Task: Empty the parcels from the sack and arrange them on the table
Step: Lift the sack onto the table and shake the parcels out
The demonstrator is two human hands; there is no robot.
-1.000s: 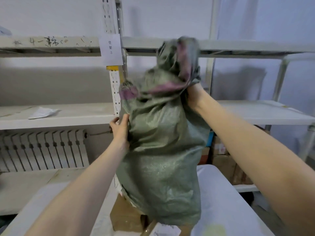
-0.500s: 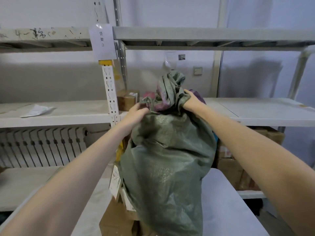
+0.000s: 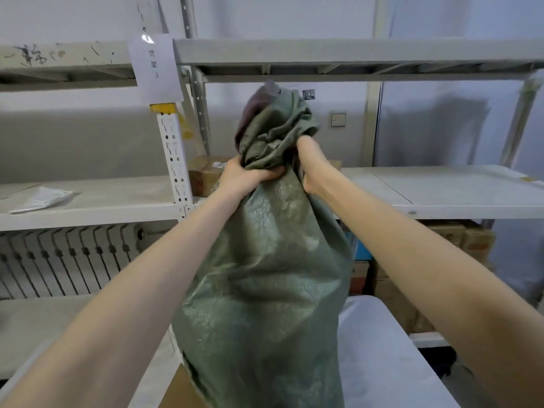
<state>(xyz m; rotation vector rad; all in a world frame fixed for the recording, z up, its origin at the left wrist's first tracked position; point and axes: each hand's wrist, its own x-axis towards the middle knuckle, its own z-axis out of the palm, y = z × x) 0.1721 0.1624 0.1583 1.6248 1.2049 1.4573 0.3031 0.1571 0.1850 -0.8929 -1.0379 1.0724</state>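
Two grips on one green sack [image 3: 265, 275] — we log both as holding it. The left grip [image 3: 241, 179] has fingers and thumb curled round the bunched neck of the cloth. The right grip [image 3: 309, 160] clamps the same neck from the other side, just beside the left; its fingertips are buried in the folds, so we cannot see them. The sack hangs upright between the forearms, bunched end up with a purplish patch on top, body sagging over the white bench [image 3: 382, 363]. Its lower end runs out of frame. A brown cardboard parcel [image 3: 179, 393] shows at the bottom edge, under the sack's left side. Behind we see a metal shelf rack [image 3: 103, 198] with a paper label [image 3: 154, 66] on its post, a cardboard box [image 3: 206, 175] on the middle shelf behind the left grip, a white packet [image 3: 41, 198] far left, stacked cartons [image 3: 471, 242] low right and a radiator [image 3: 59, 254] low left.
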